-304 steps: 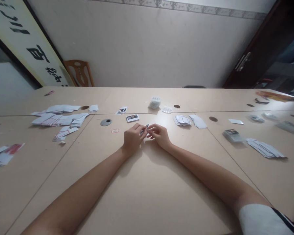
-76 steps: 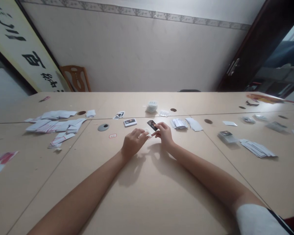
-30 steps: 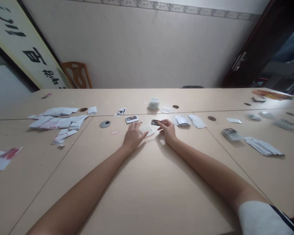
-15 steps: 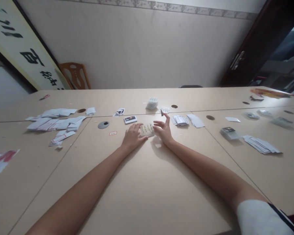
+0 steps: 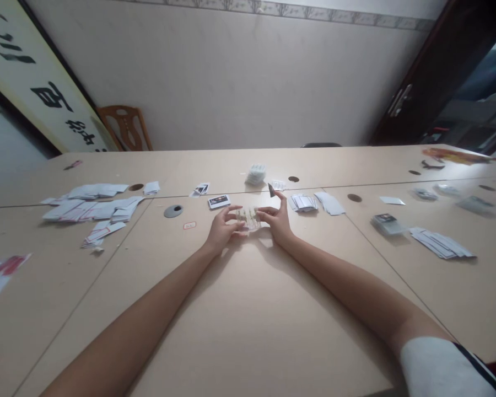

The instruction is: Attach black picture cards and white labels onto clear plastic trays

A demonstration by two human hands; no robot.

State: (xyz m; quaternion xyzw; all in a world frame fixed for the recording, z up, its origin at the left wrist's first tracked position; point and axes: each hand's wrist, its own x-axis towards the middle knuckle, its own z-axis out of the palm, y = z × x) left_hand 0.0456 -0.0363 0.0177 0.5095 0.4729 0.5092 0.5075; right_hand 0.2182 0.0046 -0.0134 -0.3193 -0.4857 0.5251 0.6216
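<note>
A small clear packet with yellowish-green marks in rows point(image 5: 249, 217) is between my two hands, lifted slightly off the table. My left hand point(image 5: 222, 230) grips its left edge with thumb and fingers. On the right edge, my right hand point(image 5: 278, 219) is closed with its thumb and lower fingers, while the index finger points up. A small dark pointed piece point(image 5: 271, 190) shows at that index fingertip; how it is held there I cannot tell. Just beyond is a stack of similar clear packets point(image 5: 256, 174), with flat clear pieces point(image 5: 278, 185) beside it.
A dark-printed card point(image 5: 219, 202) and a grey round cap point(image 5: 173, 211) lie left of my hands. White paper slips point(image 5: 95, 209) cover the far left. To the right are folded white strips point(image 5: 303, 203), white sheets point(image 5: 329, 203) and a boxed stack point(image 5: 387, 223).
My left hand has shifted its hold, fingers now curled at the packet's left edge. The right fingers have closed in on its right edge, and the packet has tilted up a little.
</note>
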